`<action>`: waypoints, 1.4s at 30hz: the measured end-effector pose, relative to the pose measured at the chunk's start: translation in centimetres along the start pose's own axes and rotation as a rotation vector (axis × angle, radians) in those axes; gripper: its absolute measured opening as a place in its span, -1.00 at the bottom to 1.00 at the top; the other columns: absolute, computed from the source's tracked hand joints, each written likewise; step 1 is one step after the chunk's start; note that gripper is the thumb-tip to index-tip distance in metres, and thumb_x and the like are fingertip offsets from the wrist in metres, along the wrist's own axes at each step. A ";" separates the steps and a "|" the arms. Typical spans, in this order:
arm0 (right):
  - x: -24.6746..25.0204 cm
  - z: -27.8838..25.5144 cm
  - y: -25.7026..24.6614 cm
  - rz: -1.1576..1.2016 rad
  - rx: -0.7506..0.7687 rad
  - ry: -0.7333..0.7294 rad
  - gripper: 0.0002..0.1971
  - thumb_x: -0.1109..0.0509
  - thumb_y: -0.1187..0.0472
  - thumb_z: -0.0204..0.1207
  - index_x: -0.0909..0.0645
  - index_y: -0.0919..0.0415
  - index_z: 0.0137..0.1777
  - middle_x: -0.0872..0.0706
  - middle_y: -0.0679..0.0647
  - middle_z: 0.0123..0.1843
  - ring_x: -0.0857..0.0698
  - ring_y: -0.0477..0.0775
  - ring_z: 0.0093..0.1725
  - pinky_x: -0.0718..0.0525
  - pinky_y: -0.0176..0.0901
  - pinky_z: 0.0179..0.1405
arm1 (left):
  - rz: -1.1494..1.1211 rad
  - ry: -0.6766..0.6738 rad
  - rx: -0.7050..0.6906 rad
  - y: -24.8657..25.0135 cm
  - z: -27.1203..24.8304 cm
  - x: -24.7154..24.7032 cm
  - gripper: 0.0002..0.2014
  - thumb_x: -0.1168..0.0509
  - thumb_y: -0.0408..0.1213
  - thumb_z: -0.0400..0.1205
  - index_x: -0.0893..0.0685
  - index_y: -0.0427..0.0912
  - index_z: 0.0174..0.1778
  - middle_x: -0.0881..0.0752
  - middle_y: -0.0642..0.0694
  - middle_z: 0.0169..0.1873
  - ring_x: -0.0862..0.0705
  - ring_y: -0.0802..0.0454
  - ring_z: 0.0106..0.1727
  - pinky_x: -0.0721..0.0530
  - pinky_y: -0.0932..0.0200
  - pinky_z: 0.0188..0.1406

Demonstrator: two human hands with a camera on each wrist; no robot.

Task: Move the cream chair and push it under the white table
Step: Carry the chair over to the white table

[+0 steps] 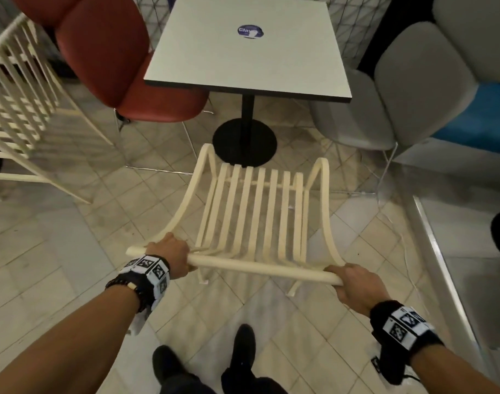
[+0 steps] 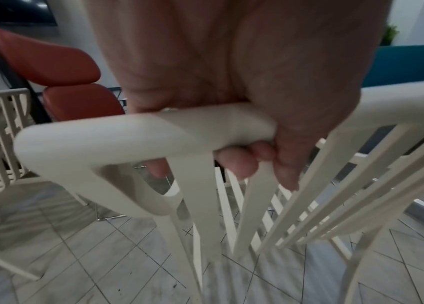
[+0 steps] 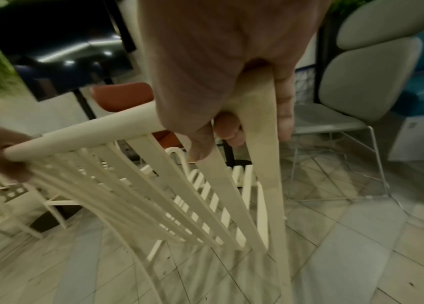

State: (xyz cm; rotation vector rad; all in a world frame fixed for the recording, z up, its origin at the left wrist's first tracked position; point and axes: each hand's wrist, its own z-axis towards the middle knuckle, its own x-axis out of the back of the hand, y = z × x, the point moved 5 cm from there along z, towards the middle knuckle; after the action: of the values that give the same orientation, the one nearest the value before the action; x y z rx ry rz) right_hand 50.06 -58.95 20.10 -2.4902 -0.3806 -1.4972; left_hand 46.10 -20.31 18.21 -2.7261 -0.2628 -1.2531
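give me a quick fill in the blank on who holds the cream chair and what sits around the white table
Both hands grip the cream chair by its top ____.
The white table stands on a single ____ pedestal.
The left hand holds the end nearer the ____ chair.
The right hand holds the end nearer the ____ chair.

Missing words: rail; black; red; grey

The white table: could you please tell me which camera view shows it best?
The head view: the white table shows its whole square top, black post and round base, beyond the cream chair. The right wrist view catches only a piece of the dark post and base behind the slats; the left wrist view shows nothing clearly identifiable as it.
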 end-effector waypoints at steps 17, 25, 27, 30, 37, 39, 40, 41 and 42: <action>-3.1 -3.5 3.0 1.063 -0.539 0.253 -0.47 -0.48 0.21 0.47 -0.44 0.11 0.44 -0.52 0.22 0.31 -0.62 0.20 0.17 -0.59 0.21 0.27 | -0.862 0.597 0.223 -7.4 -6.5 -3.2 -0.68 -0.38 -0.01 0.55 -0.66 -0.07 0.16 -0.69 -0.18 0.17 -0.62 -0.21 0.25 -0.57 -0.17 0.24; 0.1 -4.5 -7.3 0.733 -0.312 0.252 -0.66 -0.37 -0.15 0.47 -0.50 0.10 -0.33 -0.65 -0.08 -0.42 -0.65 -0.02 -0.33 -0.65 -0.04 -0.30 | -1.180 0.483 0.274 -4.2 -7.4 -5.6 -0.41 -0.35 -0.04 0.59 -0.29 0.15 0.52 -0.58 -0.18 0.43 -0.74 -0.17 0.12 -0.61 -0.05 0.12; 1.3 -4.0 -11.3 0.577 -0.049 0.377 -0.69 -0.35 -0.06 0.51 -0.38 0.03 -0.37 -0.56 -0.11 -0.38 -0.54 -0.04 -0.32 -0.55 -0.17 -0.38 | -1.181 0.486 0.252 -3.1 -7.4 -5.9 -0.37 -0.36 -0.03 0.58 -0.25 0.18 0.54 -0.61 -0.17 0.40 -0.73 -0.11 0.00 -0.63 -0.01 0.06; 0.3 -1.8 -16.1 0.271 0.186 0.463 -0.81 -0.28 -0.10 0.51 -0.53 0.00 -0.08 -0.54 -0.05 -0.13 -0.51 0.05 -0.10 -0.60 -0.02 -0.07 | -1.167 0.503 0.232 -2.1 -7.6 -6.4 -0.31 -0.37 -0.05 0.58 -0.15 0.26 0.55 -0.67 -0.20 0.33 -0.71 -0.08 -0.10 -0.66 -0.01 0.00; -1.7 2.4 -17.5 0.090 0.206 0.490 -0.50 0.13 -0.29 0.62 -0.58 -0.08 0.06 -0.60 -0.01 -0.08 -0.60 0.07 -0.17 -0.54 0.04 -0.10 | -1.041 0.444 0.182 -2.4 -8.2 -7.4 -0.19 -0.33 0.04 0.58 0.09 0.41 0.58 -0.76 -0.14 0.19 -0.82 -0.06 -0.05 -0.75 -0.11 0.11; -1.7 2.9 -17.7 0.020 0.250 0.460 -0.47 0.17 -0.27 0.64 -0.59 -0.04 0.04 -0.65 0.00 -0.14 -0.61 0.12 -0.23 -0.52 0.07 -0.16 | -1.009 0.414 0.147 -2.7 -8.6 -7.8 -0.17 -0.33 0.02 0.58 0.10 0.39 0.60 -0.77 -0.05 0.10 -0.82 0.01 -0.06 -0.74 -0.04 0.11; -1.6 3.2 -17.7 -0.013 0.277 0.464 -0.51 0.11 -0.26 0.63 -0.58 -0.01 0.03 -0.66 0.00 -0.18 -0.60 0.12 -0.26 -0.52 0.08 -0.19 | -0.996 0.402 0.136 -3.0 -8.9 -8.2 -0.18 -0.34 0.02 0.58 0.09 0.39 0.60 -0.75 0.00 0.05 -0.81 0.04 -0.07 -0.74 0.00 0.11; -1.4 3.6 -17.8 -0.034 0.308 0.472 -0.56 0.03 -0.25 0.62 -0.58 0.00 0.02 -0.65 0.00 -0.19 -0.60 0.12 -0.28 -0.54 0.08 -0.21 | -0.986 0.372 0.139 -3.3 -9.2 -8.8 -0.20 -0.34 0.02 0.58 0.04 0.40 0.59 -0.75 0.03 0.02 -0.81 0.08 -0.09 -0.74 0.05 0.10; -1.1 4.0 -17.8 -0.045 0.335 0.469 -0.60 -0.04 -0.24 0.60 -0.57 0.00 0.01 -0.64 0.00 -0.20 -0.60 0.11 -0.31 -0.54 0.06 -0.25 | -0.975 0.338 0.149 -3.7 -9.4 -9.7 -0.24 -0.34 0.02 0.58 -0.01 0.42 0.56 -0.76 0.05 0.00 -0.80 0.12 -0.12 -0.73 0.12 0.06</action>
State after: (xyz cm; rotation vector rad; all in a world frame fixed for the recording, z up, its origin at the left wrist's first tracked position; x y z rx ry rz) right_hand 47.06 -40.99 18.12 -1.8217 -0.5473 -1.7976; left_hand 32.11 -19.46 17.04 -2.1909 -1.6824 -1.7298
